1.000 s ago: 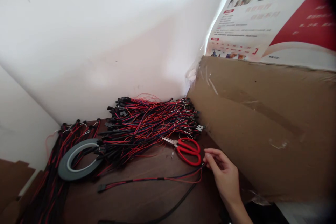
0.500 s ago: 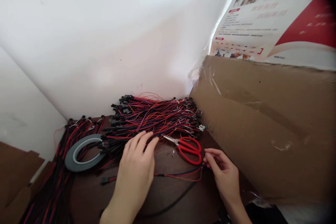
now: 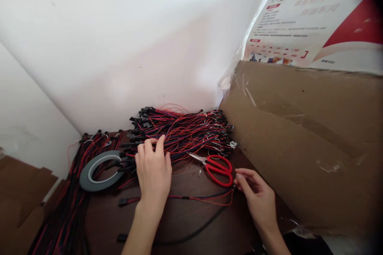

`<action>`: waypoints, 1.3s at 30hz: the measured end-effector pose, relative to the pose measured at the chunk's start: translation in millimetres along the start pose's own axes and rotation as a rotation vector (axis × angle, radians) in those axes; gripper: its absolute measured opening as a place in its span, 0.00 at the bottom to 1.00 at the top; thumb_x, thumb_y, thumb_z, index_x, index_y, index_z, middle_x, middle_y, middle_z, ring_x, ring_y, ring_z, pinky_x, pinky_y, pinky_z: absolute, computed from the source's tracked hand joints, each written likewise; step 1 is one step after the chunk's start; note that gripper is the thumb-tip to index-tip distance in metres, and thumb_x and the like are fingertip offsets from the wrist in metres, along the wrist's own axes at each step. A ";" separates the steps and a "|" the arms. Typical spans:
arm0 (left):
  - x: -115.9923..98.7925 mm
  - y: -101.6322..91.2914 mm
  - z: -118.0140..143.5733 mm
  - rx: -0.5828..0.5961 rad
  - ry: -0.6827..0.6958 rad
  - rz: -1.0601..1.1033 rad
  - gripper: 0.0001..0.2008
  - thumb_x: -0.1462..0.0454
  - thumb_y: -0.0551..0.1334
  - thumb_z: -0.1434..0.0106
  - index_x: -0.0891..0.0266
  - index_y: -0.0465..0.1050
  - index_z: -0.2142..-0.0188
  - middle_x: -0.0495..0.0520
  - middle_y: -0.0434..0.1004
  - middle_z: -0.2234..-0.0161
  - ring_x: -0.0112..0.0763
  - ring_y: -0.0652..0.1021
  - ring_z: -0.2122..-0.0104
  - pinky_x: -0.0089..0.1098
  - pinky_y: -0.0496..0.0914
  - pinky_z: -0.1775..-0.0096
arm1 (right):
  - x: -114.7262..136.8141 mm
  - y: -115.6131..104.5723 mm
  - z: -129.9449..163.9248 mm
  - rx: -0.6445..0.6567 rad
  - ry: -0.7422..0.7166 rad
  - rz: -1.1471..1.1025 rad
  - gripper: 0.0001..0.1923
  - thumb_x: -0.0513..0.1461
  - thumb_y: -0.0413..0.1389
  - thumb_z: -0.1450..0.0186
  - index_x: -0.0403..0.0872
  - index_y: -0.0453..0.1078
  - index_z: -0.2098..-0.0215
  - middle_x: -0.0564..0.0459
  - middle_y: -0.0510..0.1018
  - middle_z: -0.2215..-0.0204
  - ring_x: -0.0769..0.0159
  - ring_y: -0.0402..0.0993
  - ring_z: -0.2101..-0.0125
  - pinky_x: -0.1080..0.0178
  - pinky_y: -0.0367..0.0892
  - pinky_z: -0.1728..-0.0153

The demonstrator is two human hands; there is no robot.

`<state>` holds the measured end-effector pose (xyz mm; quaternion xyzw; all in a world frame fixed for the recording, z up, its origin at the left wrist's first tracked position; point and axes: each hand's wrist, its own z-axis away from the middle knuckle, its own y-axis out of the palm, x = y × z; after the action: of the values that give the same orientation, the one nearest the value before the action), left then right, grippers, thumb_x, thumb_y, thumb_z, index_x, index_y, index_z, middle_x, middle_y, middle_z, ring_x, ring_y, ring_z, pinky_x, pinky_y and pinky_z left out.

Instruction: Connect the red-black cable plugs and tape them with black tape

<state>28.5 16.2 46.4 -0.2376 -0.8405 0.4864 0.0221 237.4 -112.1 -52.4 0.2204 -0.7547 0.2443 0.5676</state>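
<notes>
My left hand (image 3: 154, 167) reaches over the front of a pile of red, black and blue wire harnesses (image 3: 185, 131). Its fingers are apart and slightly bent, the fingertips against the wires. Between thumb and fingers, my right hand (image 3: 259, 197) pinches the end of a single wire harness (image 3: 209, 199). This harness runs left across the table under my left wrist to a black connector (image 3: 122, 202). Red-handled scissors (image 3: 220, 170) lie between my hands, their blades pointing at the pile.
A roll of grey tape (image 3: 86, 175) rests partly on more bundled harnesses (image 3: 64, 211) at left. A black cable (image 3: 197, 232) curves along the table (image 3: 103, 223). Right of it stands a large cardboard box (image 3: 299, 135); a white wall (image 3: 134, 48) rises behind.
My left hand has moved forward, farther over the pile. My right hand keeps its pinch on the harness end. The camera view has shifted slightly left.
</notes>
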 end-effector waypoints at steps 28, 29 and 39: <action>-18.8 -46.6 14.6 -0.007 -0.018 0.633 0.02 0.66 0.54 0.32 0.59 0.64 0.63 0.48 0.75 0.71 0.28 0.78 0.70 0.26 0.69 0.68 | 0.9 0.5 0.5 0.032 -0.009 -0.006 0.14 0.47 0.60 0.40 0.45 0.74 0.65 0.52 0.76 0.77 0.64 0.73 0.76 0.64 0.70 0.74; -19.7 -52.7 26.2 -0.052 0.010 0.657 0.02 0.67 0.54 0.32 0.59 0.64 0.63 0.47 0.75 0.71 0.26 0.78 0.71 0.23 0.69 0.68 | 0.4 0.4 0.4 0.033 -0.011 -0.001 0.14 0.47 0.60 0.40 0.45 0.74 0.65 0.52 0.76 0.77 0.64 0.73 0.76 0.64 0.70 0.74; 3.2 -41.9 104.4 0.046 0.210 0.620 0.06 0.71 0.55 0.35 0.58 0.66 0.64 0.46 0.74 0.74 0.24 0.77 0.76 0.20 0.70 0.72 | 2.0 -5.5 5.2 0.072 -0.082 0.034 0.19 0.50 0.53 0.33 0.46 0.74 0.54 0.50 0.79 0.72 0.67 0.71 0.75 0.63 0.68 0.71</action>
<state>-18.2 -84.0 25.6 -0.5304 -0.7102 0.4616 -0.0352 236.4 -119.7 -51.1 0.2378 -0.7717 0.2718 0.5235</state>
